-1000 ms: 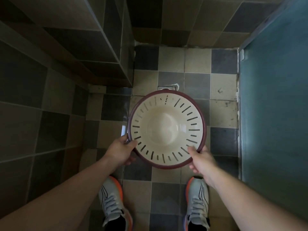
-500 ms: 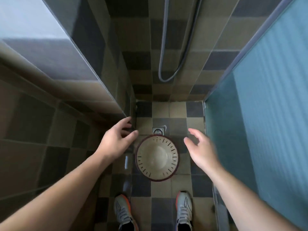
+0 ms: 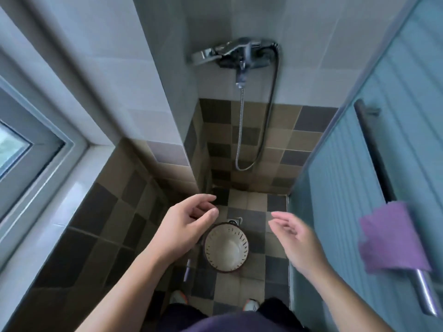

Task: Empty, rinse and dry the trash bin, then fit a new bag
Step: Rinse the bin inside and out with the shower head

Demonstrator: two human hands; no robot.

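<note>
The trash bin (image 3: 225, 248), cream inside with a dark red rim and slotted sides, stands upright and empty on the checkered shower floor far below me. My left hand (image 3: 184, 226) hovers high above its left edge, fingers loosely curled and holding nothing. Over to the right of the bin my right hand (image 3: 293, 238) is also raised, fingers apart and empty. Neither hand touches the bin.
A chrome shower mixer (image 3: 233, 55) with a hose (image 3: 268, 121) hangs on the far wall. A floor drain (image 3: 234, 221) lies just behind the bin. A purple cloth (image 3: 390, 238) hangs on the glass door's handle (image 3: 374, 149) at right. A window (image 3: 21, 149) is at left.
A second ago both hands held the bin by its rim; they set it on the floor and let go. My view has since risen, bringing the shower mixer and purple cloth into sight.
</note>
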